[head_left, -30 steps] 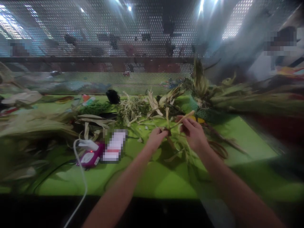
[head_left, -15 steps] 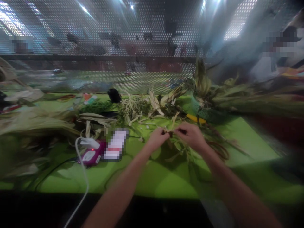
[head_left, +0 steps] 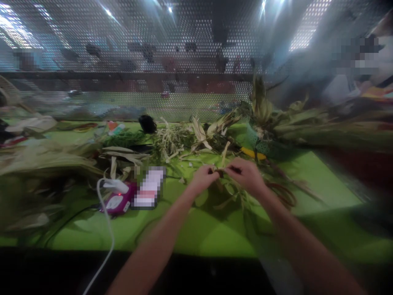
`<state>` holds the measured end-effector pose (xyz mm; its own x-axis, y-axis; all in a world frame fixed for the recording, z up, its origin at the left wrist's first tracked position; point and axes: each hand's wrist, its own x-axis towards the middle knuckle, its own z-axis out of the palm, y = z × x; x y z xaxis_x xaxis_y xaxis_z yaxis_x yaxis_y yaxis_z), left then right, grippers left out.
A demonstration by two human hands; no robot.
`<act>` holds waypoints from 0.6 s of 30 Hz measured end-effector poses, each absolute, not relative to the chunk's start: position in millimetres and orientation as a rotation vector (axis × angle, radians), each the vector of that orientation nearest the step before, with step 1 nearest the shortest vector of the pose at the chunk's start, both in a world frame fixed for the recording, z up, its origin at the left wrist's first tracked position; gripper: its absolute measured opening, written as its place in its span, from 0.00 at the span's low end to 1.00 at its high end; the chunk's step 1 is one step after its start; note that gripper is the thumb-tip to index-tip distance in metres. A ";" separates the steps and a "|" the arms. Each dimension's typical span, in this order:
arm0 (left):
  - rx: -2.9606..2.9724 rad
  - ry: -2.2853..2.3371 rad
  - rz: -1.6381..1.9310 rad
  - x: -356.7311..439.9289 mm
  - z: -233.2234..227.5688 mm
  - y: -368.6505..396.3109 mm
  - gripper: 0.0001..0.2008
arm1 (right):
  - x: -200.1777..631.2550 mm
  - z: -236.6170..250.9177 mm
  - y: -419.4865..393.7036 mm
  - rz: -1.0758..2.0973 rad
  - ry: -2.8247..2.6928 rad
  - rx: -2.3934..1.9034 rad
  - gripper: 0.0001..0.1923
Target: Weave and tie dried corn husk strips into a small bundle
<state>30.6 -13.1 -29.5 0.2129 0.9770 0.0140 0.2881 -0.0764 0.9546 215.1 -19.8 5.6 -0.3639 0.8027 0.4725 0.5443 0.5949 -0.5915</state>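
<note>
Over the green table my left hand [head_left: 204, 179] pinches one end of a pale dry husk strip [head_left: 225, 152]. Close beside it, my right hand [head_left: 244, 174] grips the same strip with thumb and fingers pressed together. A narrow end of the strip sticks up between the two hands. The part inside the fingers is hidden. Below the hands hang or lie thin leafy scraps [head_left: 229, 200]; I cannot tell whether they join the held strip. Just beyond, dry husks [head_left: 201, 133] and shredded strips [head_left: 168, 141] lie in a heap.
A phone [head_left: 149, 188] and a purple power box [head_left: 123, 203] with a white cable [head_left: 112, 229] lie on the left. A large husk pile [head_left: 55, 157] is beyond them. At right stand a green basket [head_left: 267, 145] and a yellow-handled tool [head_left: 253, 153]. A perforated metal screen [head_left: 123, 86] rises behind.
The upright end of the husk strip has tipped slightly and sits a little higher. My hands stay in nearly the same place. At far right, a person has shifted slightly.
</note>
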 end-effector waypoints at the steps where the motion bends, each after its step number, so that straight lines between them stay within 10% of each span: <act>1: 1.578 1.239 0.913 30.4 -28.9 -13.0 0.10 | 215.0 4.6 -19.7 0.429 -2.076 -1.067 0.09; 18: 1.726 1.299 0.830 30.5 -25.2 -13.2 0.08 | 209.9 3.4 -23.6 0.246 -2.187 -1.037 0.09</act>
